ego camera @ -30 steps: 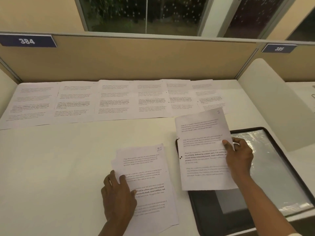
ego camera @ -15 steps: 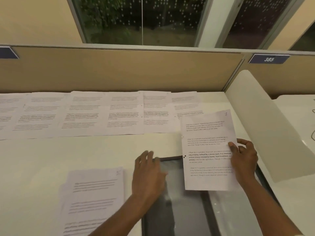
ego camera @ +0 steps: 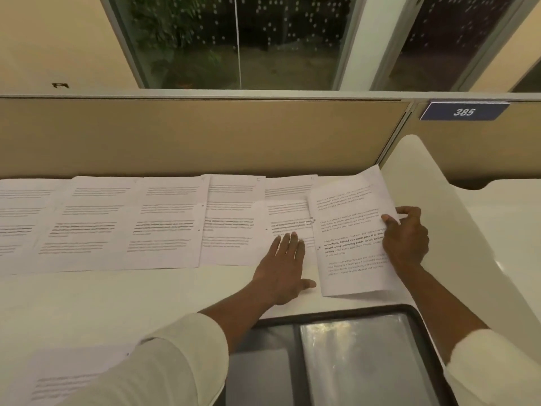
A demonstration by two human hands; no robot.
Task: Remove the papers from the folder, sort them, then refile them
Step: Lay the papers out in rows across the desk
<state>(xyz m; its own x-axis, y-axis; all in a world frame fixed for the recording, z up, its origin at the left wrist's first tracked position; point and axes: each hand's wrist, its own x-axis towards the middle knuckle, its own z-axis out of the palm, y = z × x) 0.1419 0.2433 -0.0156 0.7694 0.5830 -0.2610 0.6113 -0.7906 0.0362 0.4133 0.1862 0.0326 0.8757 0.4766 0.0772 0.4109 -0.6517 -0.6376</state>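
Your view is dim with a warm yellow cast and only soft, faint shadows. The window is dark, showing just speckled reflections. The row of papers is smeared and its text unreadable. The held sheet and sign are sharper. There's dull glare on the folder plastic. The window frames lean outward near the top corners, and the near sleeve is soft.

open desk between paper row and folder; partition blocks the back.
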